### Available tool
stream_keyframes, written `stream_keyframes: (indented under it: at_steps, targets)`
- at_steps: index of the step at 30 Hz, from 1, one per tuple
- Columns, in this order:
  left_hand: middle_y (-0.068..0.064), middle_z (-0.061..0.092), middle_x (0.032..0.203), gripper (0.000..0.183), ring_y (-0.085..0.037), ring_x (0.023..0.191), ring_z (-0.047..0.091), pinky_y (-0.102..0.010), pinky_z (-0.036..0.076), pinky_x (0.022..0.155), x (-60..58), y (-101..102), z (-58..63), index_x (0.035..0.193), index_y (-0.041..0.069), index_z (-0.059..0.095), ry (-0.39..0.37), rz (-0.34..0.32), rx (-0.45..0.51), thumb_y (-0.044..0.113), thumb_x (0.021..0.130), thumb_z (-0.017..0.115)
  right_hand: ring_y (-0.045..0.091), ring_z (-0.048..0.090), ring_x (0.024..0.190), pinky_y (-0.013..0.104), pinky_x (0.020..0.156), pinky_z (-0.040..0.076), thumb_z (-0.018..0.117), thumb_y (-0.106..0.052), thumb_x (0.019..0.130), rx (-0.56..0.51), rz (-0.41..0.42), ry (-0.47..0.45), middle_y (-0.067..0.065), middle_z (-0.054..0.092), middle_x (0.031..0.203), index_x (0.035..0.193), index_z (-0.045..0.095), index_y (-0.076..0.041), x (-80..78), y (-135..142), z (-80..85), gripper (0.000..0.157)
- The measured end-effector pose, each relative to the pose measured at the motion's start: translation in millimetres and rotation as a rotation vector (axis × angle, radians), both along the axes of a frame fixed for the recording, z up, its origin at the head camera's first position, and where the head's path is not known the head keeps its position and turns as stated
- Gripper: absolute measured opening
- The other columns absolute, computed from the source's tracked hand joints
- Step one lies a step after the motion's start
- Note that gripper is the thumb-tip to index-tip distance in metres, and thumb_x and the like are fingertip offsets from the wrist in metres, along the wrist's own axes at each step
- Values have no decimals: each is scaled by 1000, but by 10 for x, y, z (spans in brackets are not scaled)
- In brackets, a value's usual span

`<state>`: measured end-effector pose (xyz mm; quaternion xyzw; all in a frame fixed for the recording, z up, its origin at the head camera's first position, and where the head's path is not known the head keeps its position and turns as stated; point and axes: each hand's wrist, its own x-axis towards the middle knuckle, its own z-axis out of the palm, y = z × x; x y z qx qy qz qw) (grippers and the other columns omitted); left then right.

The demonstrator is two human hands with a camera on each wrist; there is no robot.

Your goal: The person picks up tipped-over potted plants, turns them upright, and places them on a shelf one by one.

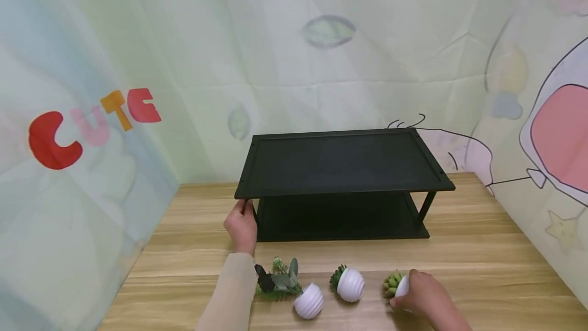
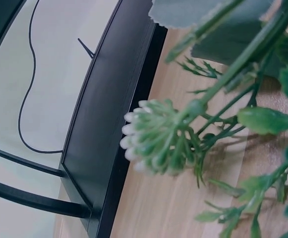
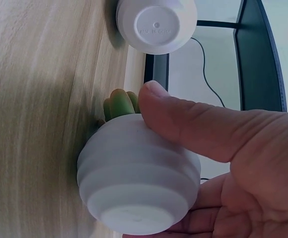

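Note:
A black two-tier shelf (image 1: pixel 340 162) stands at the back of the wooden table. My left hand (image 1: pixel 242 226) grips its front left post just under the top board; in the left wrist view only a bit of a finger shows beside the post. Lying on its side at the front right is a potted succulent (image 1: pixel 392 285) with a ribbed white pot (image 3: pixel 139 168). My right hand (image 1: pixel 424 292) holds that pot, thumb on one side near the green leaves and fingers round the other.
Two more white pots lie tipped over: a dark green succulent (image 1: pixel 351 285) in the middle, and a leafy plant (image 1: pixel 309 300) with long stems by my left forearm. Printed cloth (image 1: pixel 321 65) hangs behind the table and along both sides.

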<state>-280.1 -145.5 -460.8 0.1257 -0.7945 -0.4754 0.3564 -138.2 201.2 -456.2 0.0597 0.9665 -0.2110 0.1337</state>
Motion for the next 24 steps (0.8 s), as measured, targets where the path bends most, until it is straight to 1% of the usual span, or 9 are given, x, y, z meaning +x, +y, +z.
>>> stream_keyframes:
  at_steps: [4,8,11,15,18,22,24]
  targets:
    - [-17,70,91,15,-32,85,67,-47,51,72,-2,-2,-2,95,1,72,-4,9,-4,9,88,62,20,50,65,36,59,46,84,-34,60,-13,-5,14,9,55,73,87,55,8,11,10,-2,57]
    - [-18,70,91,15,-32,85,67,-47,51,72,-3,5,-7,94,0,72,-4,9,-5,9,88,62,20,51,65,35,58,46,84,-34,61,-51,-40,0,9,56,73,88,56,8,24,30,24,57]
    - [-18,70,90,15,-33,84,67,-47,51,72,-4,6,-7,92,0,72,4,10,-13,9,88,61,21,53,67,37,60,48,83,-37,62,-75,-60,-13,12,59,77,96,55,13,26,54,35,67]
    - [-17,70,88,14,-33,81,67,-47,50,71,3,-1,4,91,0,71,14,5,-14,10,88,62,21,53,68,37,61,47,82,-40,63,-80,-58,31,12,61,79,102,54,16,25,75,29,73]
    - [-17,70,89,15,-32,81,67,-47,51,70,9,-2,3,93,0,71,3,-6,-3,10,89,61,20,53,66,36,59,45,82,-40,63,-75,-48,75,10,61,77,100,56,14,24,81,17,71]
    - [-16,70,91,16,-30,83,67,-46,51,70,11,0,-8,95,1,71,-18,-10,0,11,90,60,19,53,67,35,58,45,82,-40,62,-87,-59,85,10,61,77,100,56,12,21,88,5,70]
    - [-16,70,92,16,-30,83,67,-46,51,71,10,2,-13,96,1,71,-21,-14,3,11,90,60,20,54,68,34,58,45,82,-41,62,-101,-66,87,11,62,80,103,56,12,21,93,-4,72]
